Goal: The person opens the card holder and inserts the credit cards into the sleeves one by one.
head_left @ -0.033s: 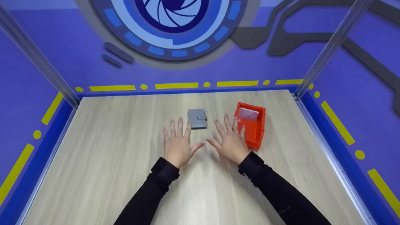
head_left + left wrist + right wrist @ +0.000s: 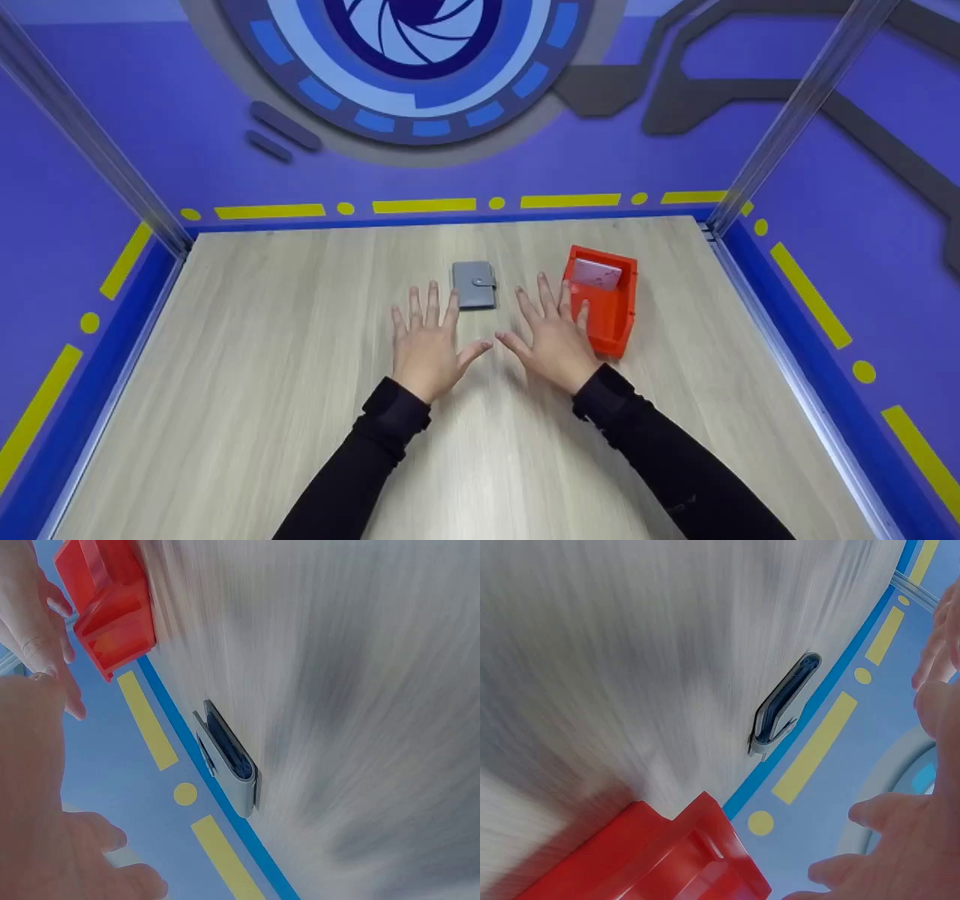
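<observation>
A grey wallet (image 2: pixel 472 285) with a snap strap lies on the wooden table, just beyond the fingertips of my left hand (image 2: pixel 425 352). That hand is spread palm down and holds nothing. My right hand (image 2: pixel 555 341) is spread the same way, and its outer fingers overlap the left side of a red bin (image 2: pixel 619 315) in the head view. Inside the bin, a pink patterned card-like piece (image 2: pixel 597 274) leans at the far end. Both wrist views show the wallet (image 2: pixel 229 757) edge-on, its dark inner layers visible, with the hands above the table.
Blue panels with yellow dashes (image 2: pixel 424 205) stand along the back and sides of the table (image 2: pixel 285 390). Metal posts rise at the back left corner (image 2: pixel 161 217) and the back right corner (image 2: pixel 739 187).
</observation>
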The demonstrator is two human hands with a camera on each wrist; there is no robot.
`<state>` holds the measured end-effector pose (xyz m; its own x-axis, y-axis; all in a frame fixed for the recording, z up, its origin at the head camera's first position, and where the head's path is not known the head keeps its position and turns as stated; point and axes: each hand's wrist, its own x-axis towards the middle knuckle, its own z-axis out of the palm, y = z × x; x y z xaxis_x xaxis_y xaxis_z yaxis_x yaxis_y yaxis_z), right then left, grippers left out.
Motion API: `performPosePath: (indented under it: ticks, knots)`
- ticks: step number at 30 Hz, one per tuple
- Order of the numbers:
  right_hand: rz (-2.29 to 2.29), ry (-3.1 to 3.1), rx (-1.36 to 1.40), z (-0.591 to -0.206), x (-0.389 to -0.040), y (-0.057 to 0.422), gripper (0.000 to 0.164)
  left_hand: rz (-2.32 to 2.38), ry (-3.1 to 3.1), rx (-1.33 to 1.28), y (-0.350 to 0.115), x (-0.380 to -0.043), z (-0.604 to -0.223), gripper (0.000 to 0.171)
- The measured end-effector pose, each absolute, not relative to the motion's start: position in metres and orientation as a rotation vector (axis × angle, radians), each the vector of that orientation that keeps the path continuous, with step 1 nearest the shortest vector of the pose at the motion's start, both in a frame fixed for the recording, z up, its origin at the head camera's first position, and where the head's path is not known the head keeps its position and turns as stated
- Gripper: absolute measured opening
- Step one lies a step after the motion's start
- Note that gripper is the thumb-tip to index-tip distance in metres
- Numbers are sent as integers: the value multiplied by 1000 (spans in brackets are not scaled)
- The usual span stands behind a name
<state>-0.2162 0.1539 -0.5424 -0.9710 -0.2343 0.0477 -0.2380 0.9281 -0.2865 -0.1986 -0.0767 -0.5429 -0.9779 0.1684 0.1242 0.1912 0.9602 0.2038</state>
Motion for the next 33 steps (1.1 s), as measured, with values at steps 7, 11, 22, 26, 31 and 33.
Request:
performPosePath:
  ticks: [7, 11, 22, 26, 31, 33]
  knots:
    - [430, -3034, 344, -537, -220, 162, 86, -346, -2931, -309, -70, -213, -541, 95]
    - [431, -2970, 340, -534, -220, 166, 82, -379, -2881, -315, -66, -230, -543, 80]
    - [652, -2600, 397, -526, -212, 165, 28, -518, -2839, -178, -56, -286, -565, 38]
    - [680, -2621, 411, -528, -206, 163, 20, -474, -2927, -85, -55, -301, -574, 48]
    - [684, -2716, 410, -533, -203, 165, 20, -521, -2978, 3, -53, -313, -576, 54]
    - [689, -2740, 411, -535, -204, 168, 20, -582, -2999, 28, -51, -317, -573, 54]
